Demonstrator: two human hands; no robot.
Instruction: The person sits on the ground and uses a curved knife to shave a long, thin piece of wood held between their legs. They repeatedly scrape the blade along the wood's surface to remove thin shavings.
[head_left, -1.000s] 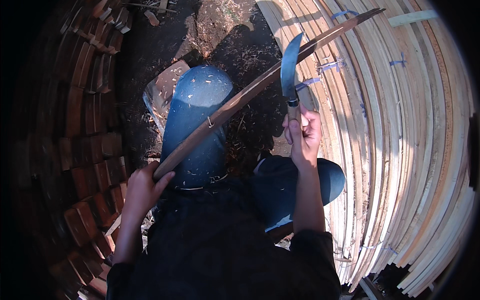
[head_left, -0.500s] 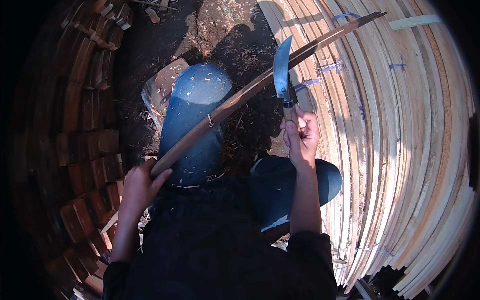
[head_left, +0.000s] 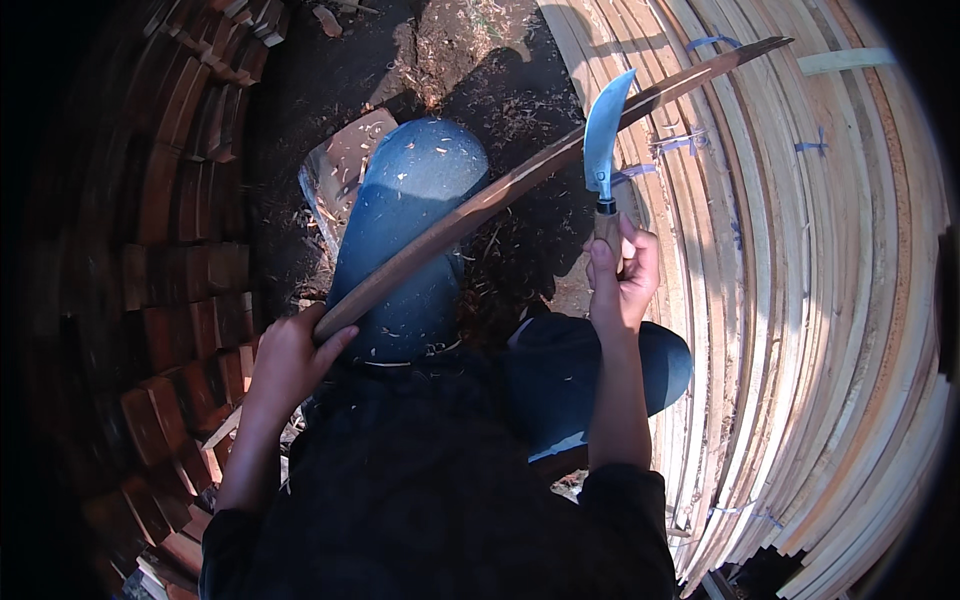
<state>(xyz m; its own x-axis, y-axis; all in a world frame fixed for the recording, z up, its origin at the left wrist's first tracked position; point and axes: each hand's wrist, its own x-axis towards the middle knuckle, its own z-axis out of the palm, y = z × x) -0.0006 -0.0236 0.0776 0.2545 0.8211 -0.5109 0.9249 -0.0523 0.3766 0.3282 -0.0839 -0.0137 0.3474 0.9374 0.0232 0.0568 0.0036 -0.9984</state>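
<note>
My left hand (head_left: 293, 362) is wrapped round the near end of a long, narrow brown wooden strip (head_left: 480, 207). The strip slants up to the right across my raised knee, and its far end lies over a stack of pale strips. In my right hand (head_left: 627, 275) is a knife with a wide curved blade (head_left: 602, 135) and a wooden handle, held upright. The blade's upper part overlaps the strip in view; whether they touch I cannot tell.
Bundles of pale wooden strips (head_left: 780, 290), tied with bluish ties, fill the right side. Reddish-brown blocks (head_left: 165, 340) are piled on the left. A flat board (head_left: 345, 150) lies on the dark ground by my knee, with shavings scattered about.
The whole view has shifted slightly, with my hands, the strip and the knife all appearing farther right. The small curl of shaving on the strip is gone from it. Both grips are kept.
</note>
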